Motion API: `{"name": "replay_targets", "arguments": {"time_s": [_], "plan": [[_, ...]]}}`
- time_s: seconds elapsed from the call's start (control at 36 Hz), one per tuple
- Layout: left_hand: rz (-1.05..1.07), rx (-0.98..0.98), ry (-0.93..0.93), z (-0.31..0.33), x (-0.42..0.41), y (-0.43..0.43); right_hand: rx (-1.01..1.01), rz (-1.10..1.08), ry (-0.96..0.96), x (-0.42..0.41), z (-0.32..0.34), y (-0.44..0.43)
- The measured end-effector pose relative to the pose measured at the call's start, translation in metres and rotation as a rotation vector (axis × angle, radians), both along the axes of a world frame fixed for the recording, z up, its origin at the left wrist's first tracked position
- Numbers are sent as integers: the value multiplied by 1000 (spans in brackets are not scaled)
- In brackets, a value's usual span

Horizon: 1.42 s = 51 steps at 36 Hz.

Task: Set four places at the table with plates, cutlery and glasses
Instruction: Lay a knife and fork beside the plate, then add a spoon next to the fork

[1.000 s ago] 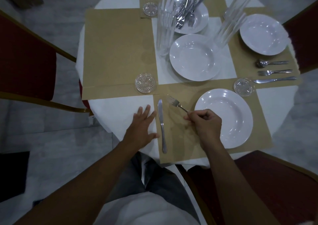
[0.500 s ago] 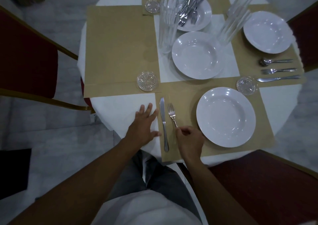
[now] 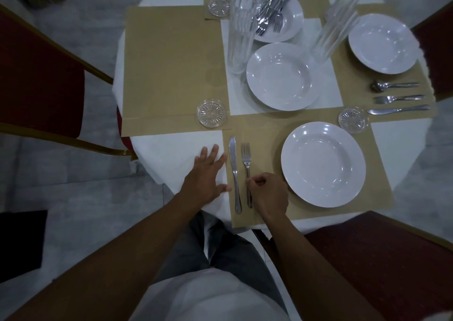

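Note:
On the near tan placemat (image 3: 269, 134) lie a knife (image 3: 234, 171) and a fork (image 3: 246, 160) side by side, left of a white plate (image 3: 323, 163). My right hand (image 3: 268, 193) pinches the fork's handle with curled fingers. My left hand (image 3: 208, 173) rests flat on the white tablecloth beside the knife, fingers spread. A far plate (image 3: 282, 14) holds several spare forks and knives. Stacked glasses (image 3: 240, 33) and another stack (image 3: 335, 33) lie near the middle plate (image 3: 279, 76). The right place has a plate (image 3: 383, 42), a spoon (image 3: 392, 85), a fork (image 3: 398, 98) and a knife (image 3: 398, 109).
Glass coasters sit at the left (image 3: 211, 112), at the right (image 3: 353, 120) and at the far side (image 3: 219, 6). A bare placemat (image 3: 166, 65) covers the left place. Red chairs stand at the left (image 3: 36, 80), at the near right (image 3: 382, 266) and at the far right (image 3: 434, 51).
My right hand swung the fork from a slant near the plate to lie straight beside the knife, and moved back toward the table edge. The left hand stayed put.

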<state>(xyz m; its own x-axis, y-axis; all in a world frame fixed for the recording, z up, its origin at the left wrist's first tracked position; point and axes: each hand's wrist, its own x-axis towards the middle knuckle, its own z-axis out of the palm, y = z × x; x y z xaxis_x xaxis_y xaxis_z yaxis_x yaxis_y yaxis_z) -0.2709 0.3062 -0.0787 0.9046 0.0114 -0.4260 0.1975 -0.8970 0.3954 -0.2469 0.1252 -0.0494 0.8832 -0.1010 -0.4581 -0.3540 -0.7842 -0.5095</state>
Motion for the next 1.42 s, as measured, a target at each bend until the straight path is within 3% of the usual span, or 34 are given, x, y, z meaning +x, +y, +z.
{"name": "replay_targets", "arguments": {"time_s": [0.44,0.58,0.75,0.94,1.08,1.22,1.42], "plan": [[-9,-63,-15,1,-1,7,-28,37,16,4,14,4],[179,-213,-126,23,9,21,32,12,-93,16,22,14],[217,-244,-390,54,79,60,113,-50,-199,56,37,33],[232,-274,-493,61,186,109,164,-149,-381,137,46,52],[215,-251,-401,52,242,135,151,-141,-508,201,47,60],[155,-165,-132,44,288,145,162,-130,-524,261,46,67],[-13,-31,43,38,349,158,122,-67,-518,346,31,75]]}}
